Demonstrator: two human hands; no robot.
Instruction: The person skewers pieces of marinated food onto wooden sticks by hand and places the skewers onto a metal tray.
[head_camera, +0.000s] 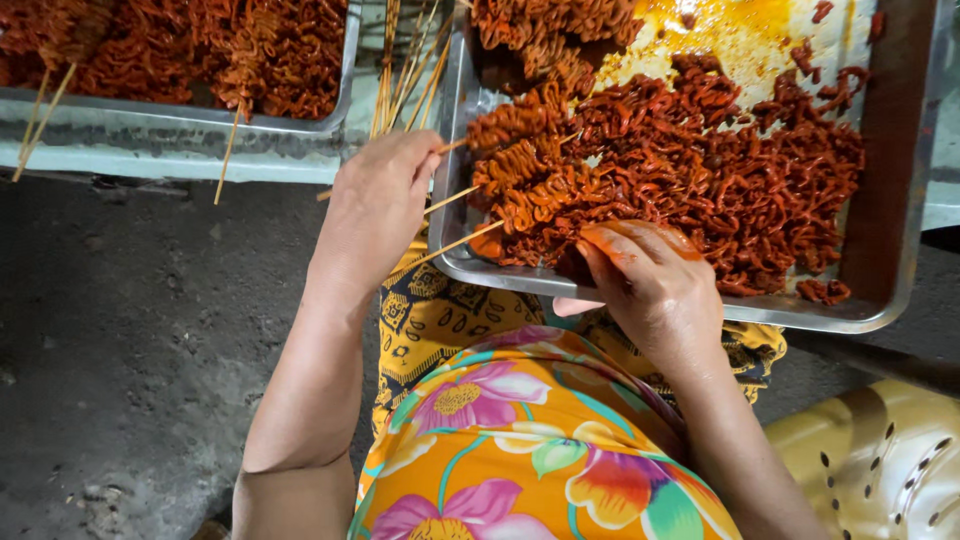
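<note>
My left hand (378, 196) grips the bare ends of three bamboo skewers (452, 198) that are loaded with reddish-orange marinated meat (520, 165). The loaded ends reach over the near left corner of a metal tray (890, 240). My right hand (645, 280), smeared with orange sauce, rests on the tray's front rim with its fingers curled into the loose pile of marinated meat (720, 170). What the fingers hold is hidden.
A second metal tray (345, 90) at the upper left is stacked with finished skewers. A bundle of bare bamboo sticks (400, 70) lies between the trays. Dark concrete floor lies at left. A yellow perforated plastic stool (880, 460) stands at lower right.
</note>
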